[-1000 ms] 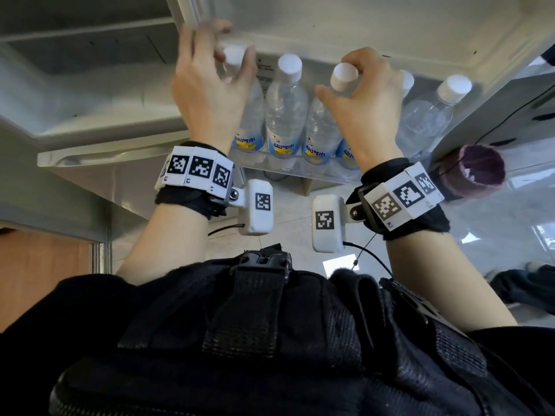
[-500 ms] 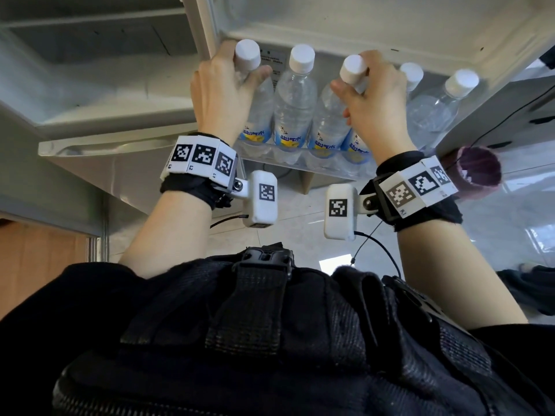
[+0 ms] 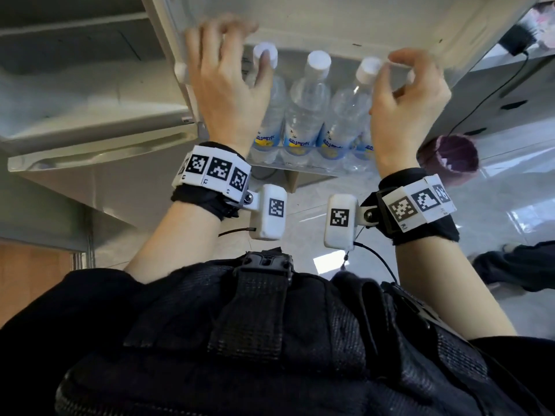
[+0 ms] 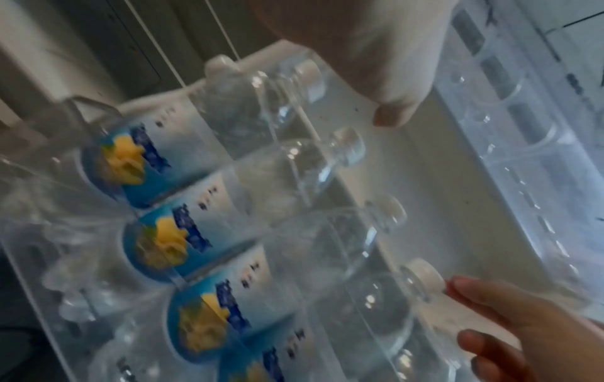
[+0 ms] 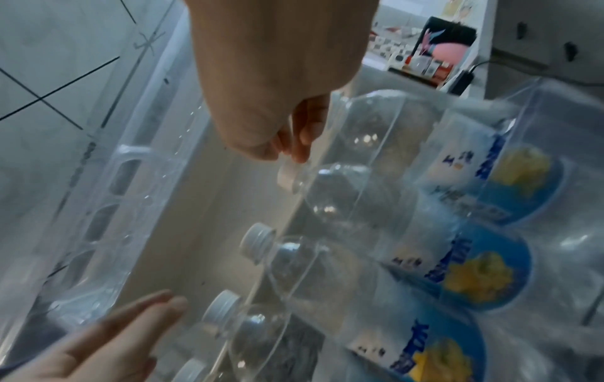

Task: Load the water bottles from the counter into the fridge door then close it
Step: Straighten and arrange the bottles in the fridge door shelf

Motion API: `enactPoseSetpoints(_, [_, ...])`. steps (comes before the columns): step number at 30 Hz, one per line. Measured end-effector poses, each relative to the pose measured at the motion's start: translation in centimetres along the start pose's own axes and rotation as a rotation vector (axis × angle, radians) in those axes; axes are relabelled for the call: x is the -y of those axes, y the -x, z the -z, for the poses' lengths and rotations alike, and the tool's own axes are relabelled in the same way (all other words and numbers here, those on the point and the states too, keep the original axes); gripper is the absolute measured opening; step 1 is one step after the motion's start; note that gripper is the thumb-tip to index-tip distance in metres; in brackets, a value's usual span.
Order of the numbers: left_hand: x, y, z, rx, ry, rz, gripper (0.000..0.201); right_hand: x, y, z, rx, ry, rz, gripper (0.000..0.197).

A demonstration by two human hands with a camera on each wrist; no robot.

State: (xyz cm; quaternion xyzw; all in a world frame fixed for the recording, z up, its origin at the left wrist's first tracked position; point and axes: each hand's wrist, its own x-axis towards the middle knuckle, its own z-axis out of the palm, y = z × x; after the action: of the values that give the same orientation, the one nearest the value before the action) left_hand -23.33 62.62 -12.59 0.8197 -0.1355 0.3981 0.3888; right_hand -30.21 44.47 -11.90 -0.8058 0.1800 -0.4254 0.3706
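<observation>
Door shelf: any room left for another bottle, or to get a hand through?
Free: the bare door liner strip between the bottle caps and the clear upper bin; a hand should pass there. Crowded: the water bottles stand side by side along the door shelf, no visible gap. Its right end is hidden behind the right hand.

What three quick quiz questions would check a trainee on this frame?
1. True or false: the fridge door is shut.
2. The caps on the water bottles are: A white, B blue, C red.
3. Short answer: is the left hand gripping a bottle?
Key: 1 false; 2 A; 3 no, its fingers are spread and hold nothing.
</observation>
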Motion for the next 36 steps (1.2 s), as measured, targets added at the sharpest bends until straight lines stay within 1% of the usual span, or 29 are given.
enactPoseSetpoints(1, [-0.9,0.1,-0.6,0.022,0.068,-0.043,0.018,-0.5,-0.1,0.5,-0.046,0.002,-0.016,0.024])
enactPoseSetpoints(3, [-2.9,0.5,-1.6,0.124,0.227,-0.076,0.014,-1.0,-0.2,1.5,-0.108,0.016,-0.045,0.025])
enactPoseSetpoints(6, [-5.6,0.9,-3.1,0.329,0.338,-0.058,0.019,-2.1,-0.6,2.5,-0.094,0.057,-0.1,0.029])
enactPoseSetpoints(8, [-6.8,0.7,-4.1,0.451,0.326,-0.017,0.026,-2.9,-1.1,2.8,-0.026,0.045,-0.153,0.036])
enactPoseSetpoints(11, [-7.8,0.5,-5.5,0.612,0.262,0.046,0.039,-4.0,-1.7,3.0,0.181,0.014,-0.243,0.042])
enactPoseSetpoints(13, [-8.3,0.6,-6.3,0.738,0.205,0.072,0.045,-4.5,-2.1,3.0,0.273,0.032,-0.258,0.038])
enactPoseSetpoints(15, [-8.5,0.8,-6.9,0.826,0.15,0.081,0.045,-4.5,-2.5,3.1,0.295,0.073,-0.251,0.03])
enactPoseSetpoints(18, [-8.9,1.0,-7.3,0.845,0.134,0.104,0.042,-4.3,-2.9,3.2,0.301,0.105,-0.242,0.032])
enactPoseSetpoints(22, [-8.9,0.8,-7.5,0.803,0.045,0.078,0.049,-4.0,-3.1,3.6,0.311,0.186,-0.185,0.033])
enactPoseSetpoints(26, [-8.6,1.2,-7.6,0.769,0.054,0.075,0.05,-3.6,-3.8,4.0,0.315,0.264,-0.115,0.04])
enactPoseSetpoints(28, [-8.5,1.5,-7.6,0.751,0.066,0.081,0.05,-3.6,-3.8,4.1,0.337,0.29,-0.111,0.041])
enactPoseSetpoints(33, [-8.4,2.2,-7.5,0.694,0.045,0.063,0.05,-3.6,-3.2,5.0,0.379,0.303,-0.096,0.042])
enactPoseSetpoints(36, [-8.6,2.3,-7.6,0.651,0.013,0.104,0.047,-3.6,-3.5,5.7,0.373,0.239,-0.1,0.045])
